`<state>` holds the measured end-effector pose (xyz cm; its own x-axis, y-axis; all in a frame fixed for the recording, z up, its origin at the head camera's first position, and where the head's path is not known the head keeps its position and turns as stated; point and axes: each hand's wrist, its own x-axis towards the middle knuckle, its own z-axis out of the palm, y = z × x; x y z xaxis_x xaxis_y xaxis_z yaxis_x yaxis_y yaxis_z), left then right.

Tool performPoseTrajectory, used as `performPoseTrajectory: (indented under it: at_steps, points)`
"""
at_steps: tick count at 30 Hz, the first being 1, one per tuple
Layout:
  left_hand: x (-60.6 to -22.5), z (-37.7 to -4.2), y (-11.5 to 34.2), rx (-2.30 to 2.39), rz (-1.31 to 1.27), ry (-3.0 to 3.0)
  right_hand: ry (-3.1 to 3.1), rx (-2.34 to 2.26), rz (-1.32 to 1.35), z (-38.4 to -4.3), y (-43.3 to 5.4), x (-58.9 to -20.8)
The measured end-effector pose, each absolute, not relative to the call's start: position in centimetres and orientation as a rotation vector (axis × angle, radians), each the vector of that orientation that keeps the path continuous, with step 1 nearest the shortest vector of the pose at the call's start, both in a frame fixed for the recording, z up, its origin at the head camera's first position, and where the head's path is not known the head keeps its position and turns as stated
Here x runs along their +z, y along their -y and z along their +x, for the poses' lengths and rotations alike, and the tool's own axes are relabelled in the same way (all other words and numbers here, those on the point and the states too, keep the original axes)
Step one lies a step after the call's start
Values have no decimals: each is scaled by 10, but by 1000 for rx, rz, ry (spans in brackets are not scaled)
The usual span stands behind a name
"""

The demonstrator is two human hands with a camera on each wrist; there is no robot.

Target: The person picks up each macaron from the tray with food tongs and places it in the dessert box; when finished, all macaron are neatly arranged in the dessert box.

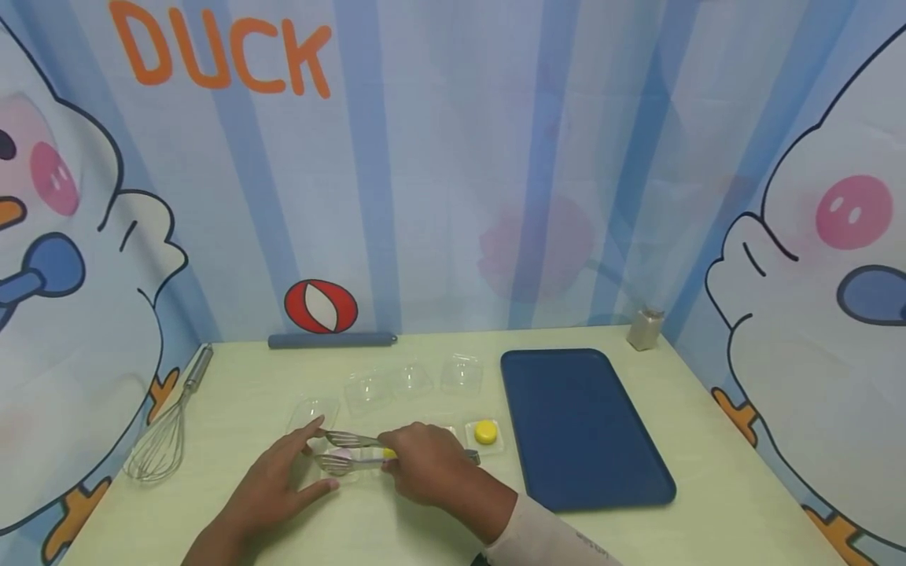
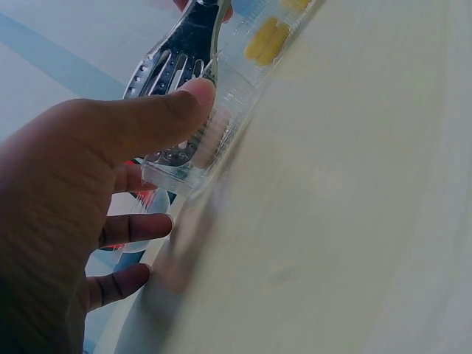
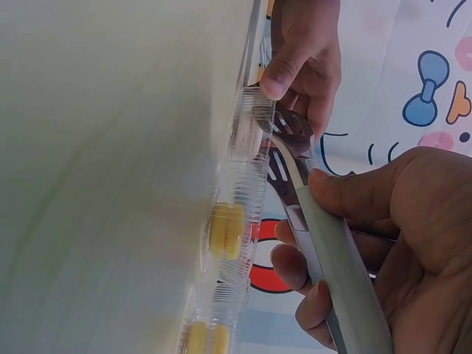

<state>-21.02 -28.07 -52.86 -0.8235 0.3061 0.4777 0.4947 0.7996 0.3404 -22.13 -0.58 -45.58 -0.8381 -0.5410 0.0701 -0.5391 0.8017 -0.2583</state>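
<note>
My right hand (image 1: 428,464) grips metal tongs (image 3: 328,251) with slotted ends. The slotted ends reach into a clear plastic box (image 2: 173,177) where a pale pink macaron (image 2: 212,139) sits; they overlap it in the head view. On the near left of that box is my left hand (image 1: 269,487), its fingers spread and fairly straight. The thumb (image 2: 166,122) lies at the box's rim, and a finger passes behind the box. Beside it, another clear box contains a yellow macaron (image 3: 226,230). A further yellow macaron (image 1: 485,431) rests in a box to the right.
Several clear domed lids (image 1: 462,375) lie behind the boxes. A dark blue tray (image 1: 587,432) lies on the right, with a small metallic block (image 1: 645,330) behind it. At the back is a blue-grey rolling pin (image 1: 333,340); a whisk (image 1: 166,432) lies far left.
</note>
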Motion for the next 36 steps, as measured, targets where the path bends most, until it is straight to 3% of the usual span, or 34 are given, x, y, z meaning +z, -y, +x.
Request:
performPoseTrajectory:
  at_steps: [14, 36]
  points:
    - [-530, -209, 281, -655, -601, 2593, -2972, -563, -890, -218, -5, -456]
    - [-530, -207, 279, -657, -600, 2595, -3067, -1039, -787, -220, -84, -466]
